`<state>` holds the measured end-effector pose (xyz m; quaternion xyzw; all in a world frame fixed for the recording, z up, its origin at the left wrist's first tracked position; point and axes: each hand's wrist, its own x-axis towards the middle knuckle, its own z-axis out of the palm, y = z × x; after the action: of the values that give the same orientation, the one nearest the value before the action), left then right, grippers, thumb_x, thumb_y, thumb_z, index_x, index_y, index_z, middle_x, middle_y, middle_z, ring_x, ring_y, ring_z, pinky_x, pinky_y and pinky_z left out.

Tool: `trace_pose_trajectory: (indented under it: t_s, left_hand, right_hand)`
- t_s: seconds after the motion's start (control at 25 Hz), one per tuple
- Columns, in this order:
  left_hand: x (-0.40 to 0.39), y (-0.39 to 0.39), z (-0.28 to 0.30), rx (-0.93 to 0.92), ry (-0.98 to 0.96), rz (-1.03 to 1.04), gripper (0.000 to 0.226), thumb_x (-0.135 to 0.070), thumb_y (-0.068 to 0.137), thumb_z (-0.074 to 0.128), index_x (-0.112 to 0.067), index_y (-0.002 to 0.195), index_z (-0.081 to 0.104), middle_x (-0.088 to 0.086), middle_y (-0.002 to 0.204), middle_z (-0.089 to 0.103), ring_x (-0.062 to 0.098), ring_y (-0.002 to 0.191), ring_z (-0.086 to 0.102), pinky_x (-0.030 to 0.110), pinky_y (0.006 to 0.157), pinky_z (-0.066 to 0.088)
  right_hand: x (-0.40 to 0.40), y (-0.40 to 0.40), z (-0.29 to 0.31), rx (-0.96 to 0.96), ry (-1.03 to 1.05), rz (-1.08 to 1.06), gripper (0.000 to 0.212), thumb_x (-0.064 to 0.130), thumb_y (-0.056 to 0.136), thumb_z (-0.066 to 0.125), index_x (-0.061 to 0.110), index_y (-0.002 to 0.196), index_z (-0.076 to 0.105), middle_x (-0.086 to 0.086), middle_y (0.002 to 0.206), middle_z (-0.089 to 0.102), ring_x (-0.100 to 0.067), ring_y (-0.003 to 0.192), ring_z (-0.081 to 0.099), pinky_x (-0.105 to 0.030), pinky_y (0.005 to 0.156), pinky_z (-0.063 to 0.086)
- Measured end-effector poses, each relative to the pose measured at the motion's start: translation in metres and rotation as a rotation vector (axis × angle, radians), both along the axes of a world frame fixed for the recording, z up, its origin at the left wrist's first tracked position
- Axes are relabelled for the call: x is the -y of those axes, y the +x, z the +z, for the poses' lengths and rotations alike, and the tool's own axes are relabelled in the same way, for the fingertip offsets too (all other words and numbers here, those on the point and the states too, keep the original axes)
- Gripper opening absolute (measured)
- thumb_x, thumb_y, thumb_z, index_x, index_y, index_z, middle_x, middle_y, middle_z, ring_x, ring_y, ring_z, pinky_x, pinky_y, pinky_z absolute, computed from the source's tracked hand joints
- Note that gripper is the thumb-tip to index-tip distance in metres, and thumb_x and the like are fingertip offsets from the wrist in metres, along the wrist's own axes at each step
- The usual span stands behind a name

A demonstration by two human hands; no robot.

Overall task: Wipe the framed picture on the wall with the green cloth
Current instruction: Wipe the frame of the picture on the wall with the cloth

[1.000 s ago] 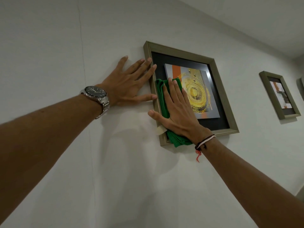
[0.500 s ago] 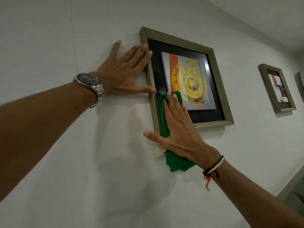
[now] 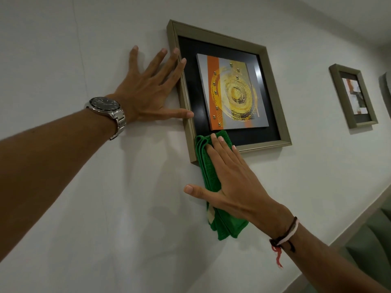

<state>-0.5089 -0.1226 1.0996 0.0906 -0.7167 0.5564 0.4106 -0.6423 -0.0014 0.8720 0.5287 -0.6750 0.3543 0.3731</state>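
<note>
The framed picture (image 3: 262, 49) hangs on the white wall: a grey-gold frame, black mat, yellow and orange artwork. My left hand (image 3: 148, 89) lies flat on the wall beside the frame's left edge, fingers spread, fingertips and thumb touching the frame. My right hand (image 3: 234, 182) presses the folded green cloth (image 3: 206, 166) flat against the frame's lower left corner and the wall under it. The cloth's top reaches the black mat; its lower end hangs below my palm.
A second, smaller framed picture (image 3: 353, 98) hangs further right on the same wall. A grey-green shape (image 3: 372, 240), perhaps furniture, sits at the lower right below a wall trim. Bare wall stretches left and below.
My right hand has slid the green cloth down from the picture's left side to the lower left corner and onto the wall beneath. My left hand has stayed by the frame's left edge.
</note>
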Motion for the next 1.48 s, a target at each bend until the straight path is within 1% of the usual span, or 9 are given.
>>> trace_pose_trajectory:
  t_s: [0.16, 0.4, 0.72, 0.92, 1.0, 1.12, 1.24, 1.36, 1.48]
  left_hand:
    - [0.002, -0.001, 0.001, -0.005, -0.006, -0.003, 0.126, -0.096, 0.066, 0.006, -0.014, 0.161, -0.006, 0.013, 0.172, -0.010, 0.033, 0.159, -0.002, 0.077, 0.117, 0.004]
    - [0.004, -0.003, 0.003, -0.013, 0.020, 0.001, 0.128, -0.099, 0.065, 0.011, -0.015, 0.161, -0.009, 0.013, 0.172, -0.010, 0.032, 0.159, -0.003, 0.077, 0.118, 0.003]
    - [0.002, -0.003, 0.002, -0.009, 0.029, -0.001, 0.130, -0.100, 0.064, 0.007, -0.015, 0.161, -0.010, 0.011, 0.172, -0.009, 0.030, 0.159, -0.002, 0.078, 0.117, 0.004]
    - [0.000, -0.003, 0.002, -0.011, 0.048, 0.014, 0.130, -0.099, 0.063, 0.007, -0.016, 0.161, -0.013, 0.010, 0.172, -0.013, 0.028, 0.159, -0.006, 0.077, 0.117, 0.003]
    - [0.000, -0.003, 0.002, -0.006, 0.042, 0.017, 0.129, -0.099, 0.063, 0.008, -0.017, 0.160, -0.013, 0.010, 0.171, -0.013, 0.028, 0.159, -0.006, 0.077, 0.117, 0.004]
    - [0.001, -0.003, 0.002, -0.004, 0.042, 0.019, 0.129, -0.099, 0.062, 0.006, -0.017, 0.160, -0.013, 0.010, 0.171, -0.013, 0.028, 0.159, -0.006, 0.077, 0.117, 0.004]
    - [0.000, -0.003, 0.000, -0.004, 0.044, 0.033, 0.128, -0.099, 0.063, 0.005, -0.018, 0.160, -0.014, 0.011, 0.171, -0.014, 0.027, 0.159, -0.007, 0.076, 0.118, 0.002]
    - [-0.002, -0.002, 0.001, 0.002, 0.055, 0.053, 0.127, -0.097, 0.063, 0.003, -0.018, 0.160, -0.016, 0.011, 0.171, -0.015, 0.026, 0.159, -0.008, 0.075, 0.119, 0.001]
    - [-0.003, -0.001, -0.001, -0.004, 0.050, 0.053, 0.123, -0.094, 0.066, 0.001, -0.018, 0.160, -0.015, 0.011, 0.171, -0.014, 0.025, 0.159, -0.007, 0.074, 0.119, 0.001]
  right_hand:
    - [0.002, 0.003, 0.000, -0.012, -0.058, -0.056, 0.116, 0.095, 0.072, 0.009, 0.019, 0.159, 0.009, 0.001, 0.170, -0.007, -0.010, 0.155, -0.012, -0.042, 0.129, 0.000]
    - [0.001, -0.019, -0.003, 0.031, -0.084, -0.105, 0.114, 0.095, 0.074, 0.006, 0.019, 0.159, 0.006, 0.000, 0.170, -0.006, -0.011, 0.156, -0.010, -0.042, 0.128, 0.000]
    - [-0.018, -0.098, 0.007, 0.295, -0.152, -0.173, 0.114, 0.093, 0.075, 0.011, 0.017, 0.160, 0.002, -0.003, 0.170, -0.003, -0.015, 0.156, -0.005, -0.042, 0.127, 0.000]
    - [-0.011, -0.092, 0.010, 0.391, -0.220, -0.053, 0.121, 0.098, 0.067, 0.011, 0.020, 0.159, 0.001, -0.001, 0.170, -0.006, -0.012, 0.155, -0.008, -0.038, 0.122, -0.007]
    - [-0.004, -0.072, 0.010, 0.367, -0.217, -0.032, 0.124, 0.100, 0.063, 0.006, 0.021, 0.159, 0.000, 0.000, 0.170, -0.009, -0.011, 0.155, -0.010, -0.039, 0.123, -0.007]
    - [0.012, -0.033, 0.010, 0.286, -0.216, -0.014, 0.128, 0.101, 0.059, -0.004, 0.021, 0.159, -0.002, 0.000, 0.169, -0.013, -0.012, 0.154, -0.014, -0.037, 0.123, -0.011]
    - [0.026, -0.001, 0.009, 0.217, -0.226, -0.010, 0.125, 0.101, 0.060, -0.004, 0.023, 0.158, -0.005, 0.002, 0.167, -0.017, -0.010, 0.153, -0.020, -0.036, 0.124, -0.013]
    - [0.030, 0.011, 0.009, 0.155, -0.220, -0.004, 0.122, 0.101, 0.062, -0.003, 0.024, 0.157, -0.008, 0.005, 0.165, -0.022, -0.007, 0.151, -0.025, -0.036, 0.125, -0.013]
    - [0.029, 0.009, 0.010, 0.112, -0.182, -0.034, 0.115, 0.099, 0.062, -0.006, 0.027, 0.151, -0.019, 0.003, 0.166, -0.025, -0.006, 0.150, -0.029, -0.038, 0.127, -0.011]
